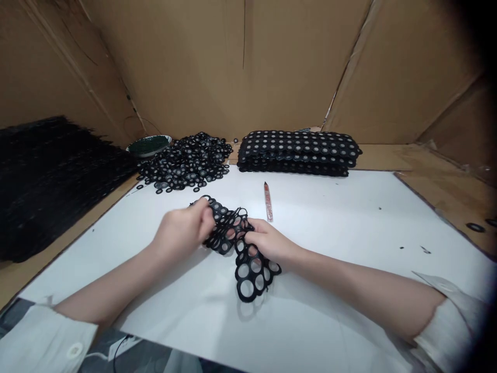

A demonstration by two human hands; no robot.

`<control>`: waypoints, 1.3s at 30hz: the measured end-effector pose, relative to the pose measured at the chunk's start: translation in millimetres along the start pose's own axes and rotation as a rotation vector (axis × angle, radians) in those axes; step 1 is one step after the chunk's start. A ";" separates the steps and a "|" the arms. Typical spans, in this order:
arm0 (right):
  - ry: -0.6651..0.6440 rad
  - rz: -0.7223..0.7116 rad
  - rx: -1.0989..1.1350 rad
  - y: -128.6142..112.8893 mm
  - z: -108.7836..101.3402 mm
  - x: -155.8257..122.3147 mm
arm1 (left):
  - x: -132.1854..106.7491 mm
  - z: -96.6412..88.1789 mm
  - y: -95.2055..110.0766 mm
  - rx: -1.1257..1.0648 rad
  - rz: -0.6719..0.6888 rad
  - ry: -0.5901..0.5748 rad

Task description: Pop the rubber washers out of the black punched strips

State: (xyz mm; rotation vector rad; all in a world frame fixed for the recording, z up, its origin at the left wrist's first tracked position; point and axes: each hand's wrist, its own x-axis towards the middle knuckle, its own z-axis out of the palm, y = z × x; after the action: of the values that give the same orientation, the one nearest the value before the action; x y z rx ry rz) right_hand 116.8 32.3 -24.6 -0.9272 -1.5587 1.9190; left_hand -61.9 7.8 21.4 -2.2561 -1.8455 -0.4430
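Note:
Both hands grip one black rubber sheet of joined rings (237, 243) just above the white sheet (334, 259) on the table. My left hand (182, 228) is closed on its upper left part, where some rings still hold grey centres. My right hand (267, 241) is closed on its middle. The lower part, with empty ring holes, hangs down below the right hand.
A heap of loose black rings (186, 163) lies behind the hands, beside a small green dish (149, 145). A stack of black sheets (297, 153) stands at the back. A red pen (267, 201) lies near. Dark material (50, 181) fills the left. Cardboard walls surround.

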 end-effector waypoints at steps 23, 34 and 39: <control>0.067 -0.042 -0.250 -2.6 0.8 -3.2 | 5.6 0.3 -1.4 -0.016 -0.171 -0.046; 0.012 -0.152 -0.272 -3.8 2.1 -4.9 | -6.8 12.4 20.7 -0.052 0.149 -0.388; 0.080 0.011 -0.319 -4.0 1.7 -3.9 | 5.8 6.4 4.2 -0.331 -0.042 -0.298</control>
State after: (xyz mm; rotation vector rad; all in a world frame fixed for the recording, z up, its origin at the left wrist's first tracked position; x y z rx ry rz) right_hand 117.8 29.3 -19.8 -1.1296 -1.8469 1.6461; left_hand -56.0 14.4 17.6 -2.6269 -2.0979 -0.4701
